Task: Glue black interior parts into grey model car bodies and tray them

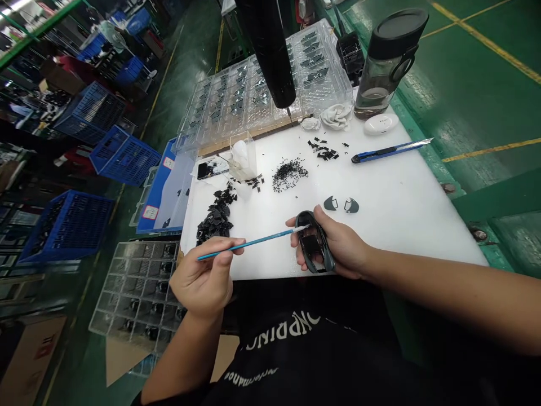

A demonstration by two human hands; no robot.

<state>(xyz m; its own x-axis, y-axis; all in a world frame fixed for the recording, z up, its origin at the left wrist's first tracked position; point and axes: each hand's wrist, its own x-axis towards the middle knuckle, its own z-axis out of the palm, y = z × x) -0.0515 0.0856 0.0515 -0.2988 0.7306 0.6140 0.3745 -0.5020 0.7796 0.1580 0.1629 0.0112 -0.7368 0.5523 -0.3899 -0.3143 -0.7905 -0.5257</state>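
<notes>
Between the thumb and fingers of my left hand [205,276] is a slim blue brush [257,241], its pale tip at the inside of a dark oval plastic shell [311,242]. My right hand [344,242] cradles that hollow shell, thumb on the far rim and fingers underneath. Just beyond it, two small dark curved pieces with cut-outs [340,204] lie on the white work surface [380,225]. Farther off are a heap of tiny black parts [290,173] and some small black flat pieces [324,150]. Glossy black pieces [215,217] are piled beyond my left hand.
A black powered screwdriver [270,56] hangs over the far edge, before a clear compartment tray [253,84]. On the right are a blue utility knife [391,151], a white case [381,124] and a water bottle [386,62]. A clear box [243,158] stands left; another compartment tray [135,293] sits lower left.
</notes>
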